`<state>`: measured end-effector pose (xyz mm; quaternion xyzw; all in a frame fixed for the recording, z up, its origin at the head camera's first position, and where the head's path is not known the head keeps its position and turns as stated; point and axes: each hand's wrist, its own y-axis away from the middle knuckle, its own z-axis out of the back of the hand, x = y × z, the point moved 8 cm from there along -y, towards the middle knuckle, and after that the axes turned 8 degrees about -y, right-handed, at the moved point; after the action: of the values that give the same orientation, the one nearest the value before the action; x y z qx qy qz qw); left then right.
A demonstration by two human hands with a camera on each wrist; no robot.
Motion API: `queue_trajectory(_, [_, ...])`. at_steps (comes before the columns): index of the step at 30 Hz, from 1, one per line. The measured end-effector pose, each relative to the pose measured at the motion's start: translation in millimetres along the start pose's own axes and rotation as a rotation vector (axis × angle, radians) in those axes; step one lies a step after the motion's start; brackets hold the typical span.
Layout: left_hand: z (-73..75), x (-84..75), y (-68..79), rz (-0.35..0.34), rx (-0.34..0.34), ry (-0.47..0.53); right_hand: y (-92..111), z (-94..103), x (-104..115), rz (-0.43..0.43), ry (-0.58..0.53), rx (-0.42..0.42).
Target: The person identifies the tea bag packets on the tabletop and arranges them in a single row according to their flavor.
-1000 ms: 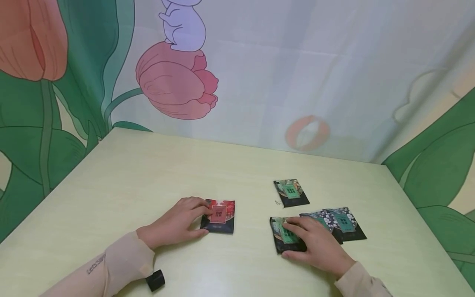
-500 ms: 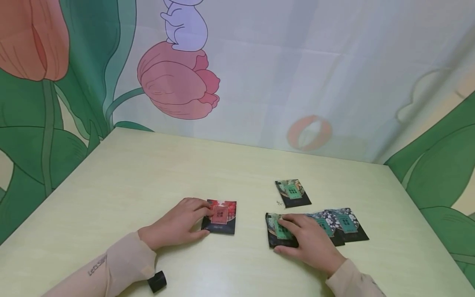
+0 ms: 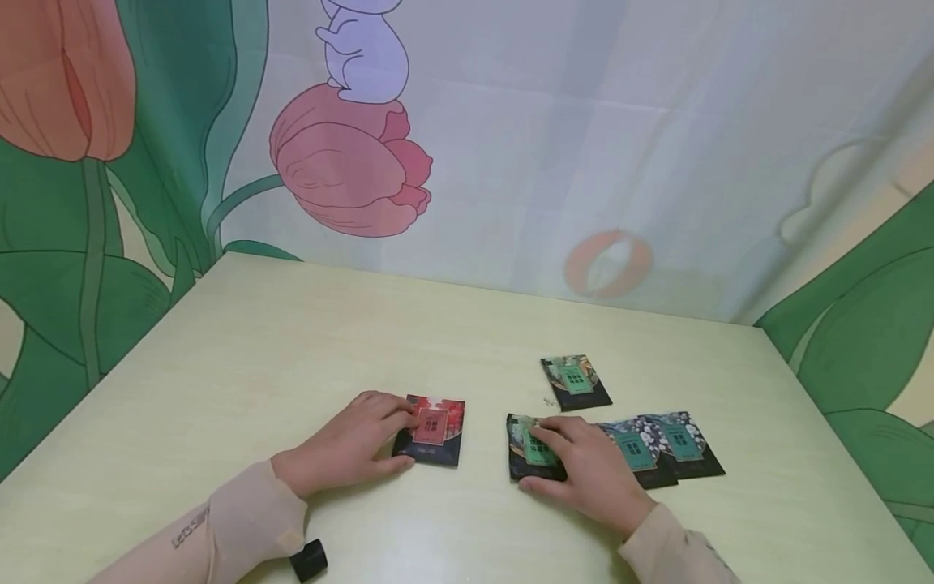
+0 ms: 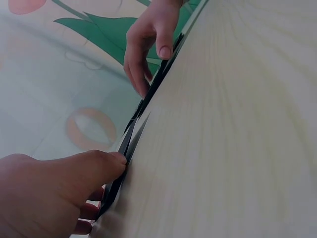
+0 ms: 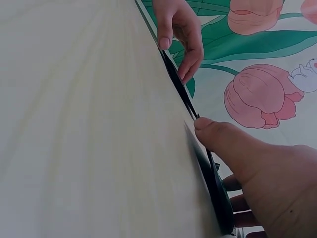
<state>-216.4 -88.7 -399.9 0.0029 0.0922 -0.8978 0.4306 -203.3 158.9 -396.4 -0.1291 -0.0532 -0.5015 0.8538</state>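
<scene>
On the table lies a black sachet with a red label (image 3: 441,442). My left hand (image 3: 349,448) grips its left side, thumb at the near edge and fingers on top. To the right, my right hand (image 3: 589,477) holds a black sachet with a green label (image 3: 524,456) in the same way, its right part hidden under the hand. Both sachets lie flat or nearly so, with a gap between them. In the left wrist view the left thumb (image 4: 106,166) touches the sachet's dark edge; the right thumb (image 5: 218,134) does likewise in the right wrist view.
Behind the right hand, another green-labelled sachet (image 3: 576,385) lies alone. Two overlapping sachets with teal labels (image 3: 682,442) lie further right. A small black object (image 3: 310,560) sits by the left sleeve. A printed curtain (image 3: 496,162) hangs along the table's far edge.
My right hand has slid the green-labelled sachet leftward and slightly away, closer to the red one. More of the teal-labelled sachets shows. My left hand has hardly moved.
</scene>
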Motion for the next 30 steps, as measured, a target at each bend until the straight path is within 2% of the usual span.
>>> queue_trajectory(13, [-1.6, 0.1, 0.0, 0.010, -0.002, 0.013, -10.6, -5.8, 10.2, -0.005, 0.008, 0.003])
queue_trajectory(17, [-2.2, 1.4, 0.2, 0.027, 0.001, 0.010, -13.6, -7.8, 12.9, -0.015, -0.004, 0.014])
queue_trajectory(30, [-0.5, 0.0, -0.2, 0.018, -0.014, 0.016, -21.0, -11.3, 19.5, -0.029, -0.049, 0.028])
